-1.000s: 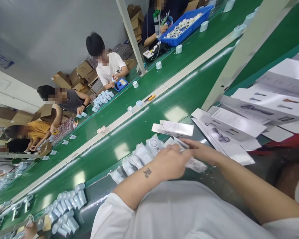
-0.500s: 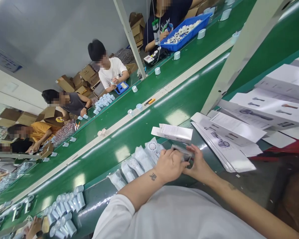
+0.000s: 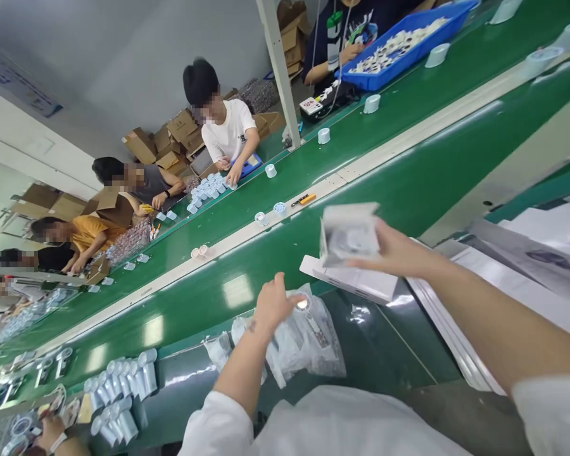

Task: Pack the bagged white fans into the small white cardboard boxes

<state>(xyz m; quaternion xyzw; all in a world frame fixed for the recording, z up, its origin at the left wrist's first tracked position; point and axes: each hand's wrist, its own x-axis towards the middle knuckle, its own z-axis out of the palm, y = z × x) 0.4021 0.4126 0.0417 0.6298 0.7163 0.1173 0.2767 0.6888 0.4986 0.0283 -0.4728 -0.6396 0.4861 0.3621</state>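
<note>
1. Closing off the far side is a grey wall (image 3: 133,69), with cardboard boxes (image 3: 140,144) piled before it and co-workers (image 3: 230,133) along the line.
2. Green conveyor (image 3: 190,297) crosses from near left to far right, glossy with light reflections; a pale divider strip (image 3: 342,177) splits it.
3. Dark bench (image 3: 384,348) adjoins the conveyor on the near side.
4. Flat printed cartons (image 3: 532,263) overlap at right, presumably for easy reach.
5. Clear bags (image 3: 313,342) of parts lie overlapping on the bench, probably bunched to save space.
6. Long white box (image 3: 361,282) rests behind them, to the right.
7. Small white box (image 3: 349,231), raised above it, is gripped by the right hand (image 3: 389,247), apparently turned so its contents face the wearer.
8. Left hand (image 3: 273,304), fingers spread and grasping nothing visible, is at the bags; contact cannot be confirmed.
</note>
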